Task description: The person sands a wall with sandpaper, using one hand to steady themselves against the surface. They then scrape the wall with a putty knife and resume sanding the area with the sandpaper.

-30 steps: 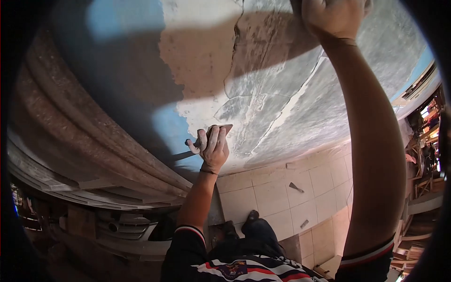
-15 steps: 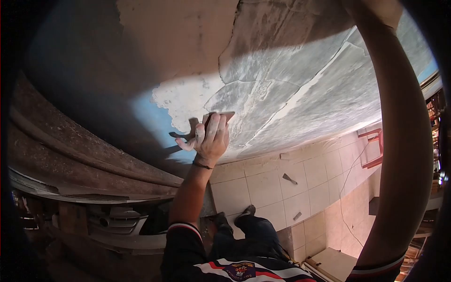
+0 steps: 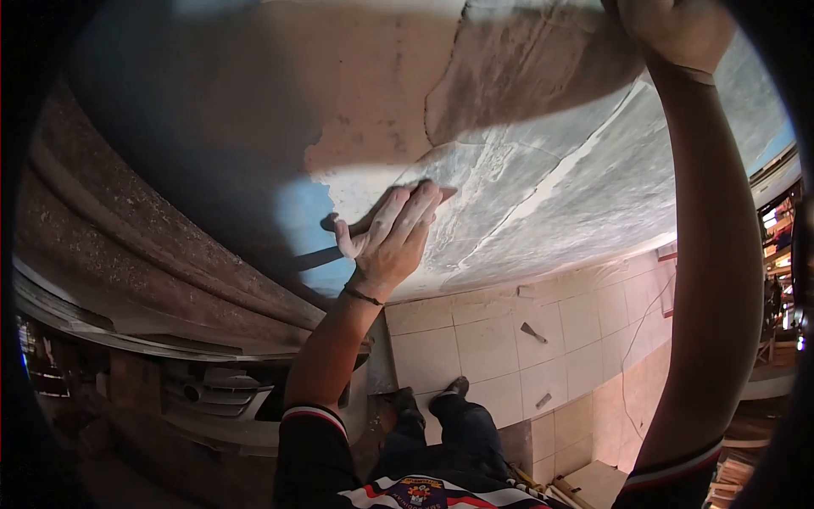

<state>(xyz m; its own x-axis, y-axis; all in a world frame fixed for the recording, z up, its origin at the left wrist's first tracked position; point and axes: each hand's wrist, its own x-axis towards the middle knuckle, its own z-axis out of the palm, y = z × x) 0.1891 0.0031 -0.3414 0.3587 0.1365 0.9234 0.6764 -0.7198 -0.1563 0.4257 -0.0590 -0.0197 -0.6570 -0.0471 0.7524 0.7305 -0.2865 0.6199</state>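
left hand (image 3: 393,242) holds brown piece (image 3: 448,193) low, right hand (image 3: 680,34) raised.

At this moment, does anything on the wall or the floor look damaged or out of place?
Yes. The wall looks damaged: a dark, jagged crack runs above the left hand in the picture, and the blue paint ends in a ragged edge. A scraper-like tool lies loose on the floor tiles, where someone could step.
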